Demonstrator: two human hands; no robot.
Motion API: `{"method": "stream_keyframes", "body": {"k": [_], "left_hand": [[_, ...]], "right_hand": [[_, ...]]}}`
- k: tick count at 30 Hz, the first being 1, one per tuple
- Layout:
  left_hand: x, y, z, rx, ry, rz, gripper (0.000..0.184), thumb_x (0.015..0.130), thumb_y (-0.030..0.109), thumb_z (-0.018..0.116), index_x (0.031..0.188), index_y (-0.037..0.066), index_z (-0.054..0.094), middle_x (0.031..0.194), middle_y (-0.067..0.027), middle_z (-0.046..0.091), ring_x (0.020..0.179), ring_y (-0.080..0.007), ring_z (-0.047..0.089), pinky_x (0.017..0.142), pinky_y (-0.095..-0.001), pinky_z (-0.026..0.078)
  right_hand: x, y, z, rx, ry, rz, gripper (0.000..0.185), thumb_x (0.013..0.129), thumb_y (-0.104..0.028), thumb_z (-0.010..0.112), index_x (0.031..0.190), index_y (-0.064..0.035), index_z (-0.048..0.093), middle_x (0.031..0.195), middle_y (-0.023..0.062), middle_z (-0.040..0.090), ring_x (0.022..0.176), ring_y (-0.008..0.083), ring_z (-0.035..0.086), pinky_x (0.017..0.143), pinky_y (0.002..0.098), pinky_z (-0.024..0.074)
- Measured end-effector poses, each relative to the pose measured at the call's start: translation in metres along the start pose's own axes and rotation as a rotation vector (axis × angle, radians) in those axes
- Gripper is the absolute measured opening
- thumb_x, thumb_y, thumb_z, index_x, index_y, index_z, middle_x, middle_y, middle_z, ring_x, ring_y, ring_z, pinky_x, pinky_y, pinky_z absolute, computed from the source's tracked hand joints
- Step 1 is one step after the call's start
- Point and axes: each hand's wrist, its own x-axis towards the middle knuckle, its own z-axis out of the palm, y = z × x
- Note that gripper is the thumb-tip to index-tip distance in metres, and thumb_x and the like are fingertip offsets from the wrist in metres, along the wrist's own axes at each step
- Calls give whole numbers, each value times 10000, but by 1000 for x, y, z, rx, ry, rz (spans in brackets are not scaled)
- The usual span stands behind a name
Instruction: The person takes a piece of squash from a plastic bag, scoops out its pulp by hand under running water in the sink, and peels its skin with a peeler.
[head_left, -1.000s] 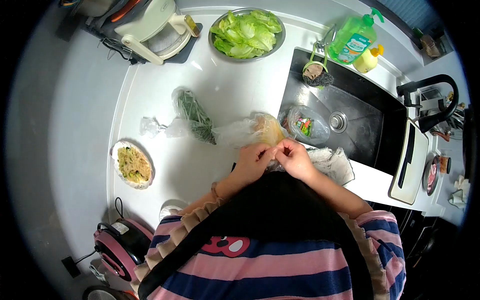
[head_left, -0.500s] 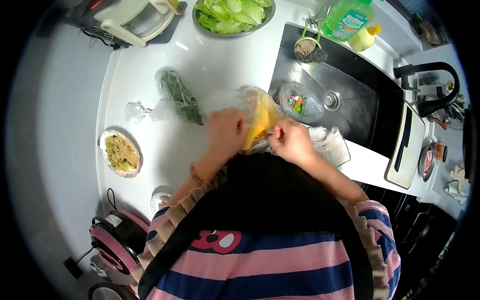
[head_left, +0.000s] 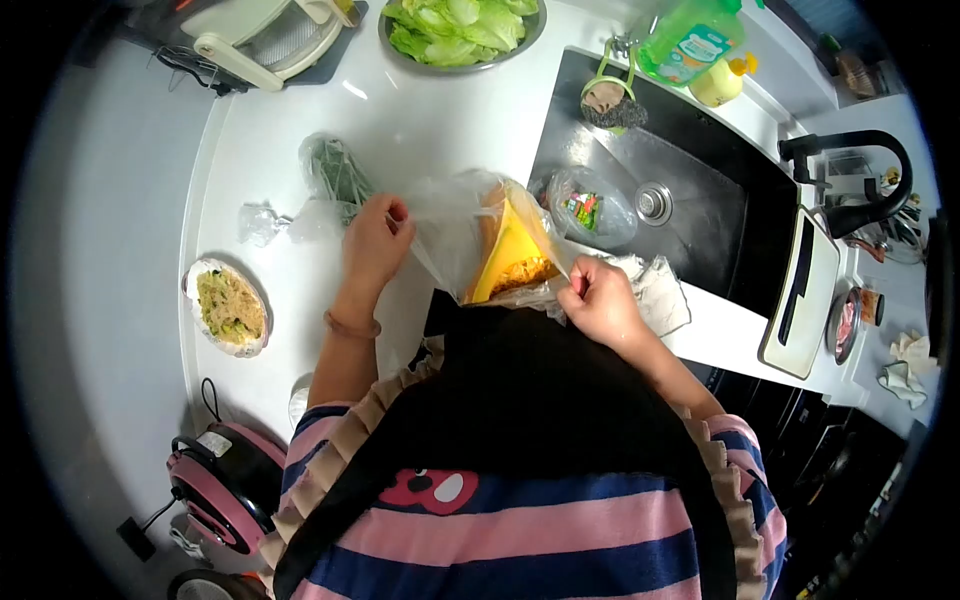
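Plastic of a clear bag [head_left: 437,240] is drawn out, in the head view, between the left hand [head_left: 378,245] and the right hand [head_left: 603,300], just in front of the black apron [head_left: 520,390]. The rim of the bag is pinched by the left hand between thumb and curled fingers. A narrow pinch is also made by the right hand at the other side; whether only the clear film or also the yellow packet is gripped there cannot be told. The yellow packet [head_left: 512,240] is seen inside the bag, between the two hands, and orange-brown contents [head_left: 525,273] are shown in its lower part.

Beyond the left hand, a bag of dark greens [head_left: 338,168] is laid on the white counter [head_left: 400,125] and is partly hidden by that hand. Nearer the wall, an oval dish [head_left: 190,287] is filled with food. At the far edge, lettuce [head_left: 460,22] is held in a metal bowl [head_left: 455,68].

A white cloth [head_left: 662,297] is spread just beside the right hand, along the near edge of the black sink [head_left: 700,160]. A second clear bag [head_left: 612,222], with a colourful packet [head_left: 582,209] in it, is placed in the sink near the drain [head_left: 654,203].
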Motion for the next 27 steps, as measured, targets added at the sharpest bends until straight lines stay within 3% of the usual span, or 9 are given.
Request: {"method": "stream_keyframes", "body": {"k": [7,8,11,12,14,21,23,27], "left_hand": [[7,-5,14,223,151,30,129,795,159,600,874,94,521,807,-74,584,717,-266,582,652,-375,466],[6,-6,16,285,178,35,130,799,163,598,878,100,516,812,-74,584,722,-270,580,651,-378,465],[4,-6,21,331,156,27,170,796,207,618,906,116,525,834,-55,568,747,-256,575,661,-375,463],[2,-5,19,332,155,26,170,796,207,618,906,116,525,834,-55,568,747,-256,575,661,-375,463],[-2,-1,11,257,50,58,237,787,201,657,970,83,564,873,-74,565,757,-217,568,666,-343,468],[-26,42,-7,-48,4,181,270,759,99,700,1000,56,587,881,-56,555,729,-147,521,636,-273,440],[-33,55,-9,-228,-197,335,230,795,148,673,997,59,607,871,-57,561,718,-150,521,624,-270,436],[-43,61,-8,-155,-438,237,335,840,211,634,1136,67,574,939,-92,594,780,-179,569,671,-275,463]], "right_hand": [[-3,20,-2,-1,68,90,198,693,-100,627,622,-28,456,551,148,519,491,286,529,503,368,444],[-4,24,1,33,90,70,189,715,-46,600,647,-32,423,518,43,431,487,104,393,462,271,360],[-1,27,-1,37,74,49,173,721,-40,591,666,-35,427,539,45,442,508,94,398,478,259,362],[-1,31,-3,34,46,28,182,696,-87,628,667,-40,454,566,124,504,492,250,504,500,339,424],[-2,35,-7,48,12,19,183,698,-88,631,670,-42,456,569,118,506,493,240,503,499,335,422],[-6,28,-6,94,-28,-26,181,713,-87,641,688,-52,465,599,90,529,509,206,513,509,317,428],[-7,29,-5,111,-53,-24,178,714,-86,643,692,-54,469,594,88,529,508,208,515,510,318,430],[-9,27,-5,84,-71,-18,177,717,-91,645,698,-55,473,592,86,534,511,211,518,514,319,432]]}}
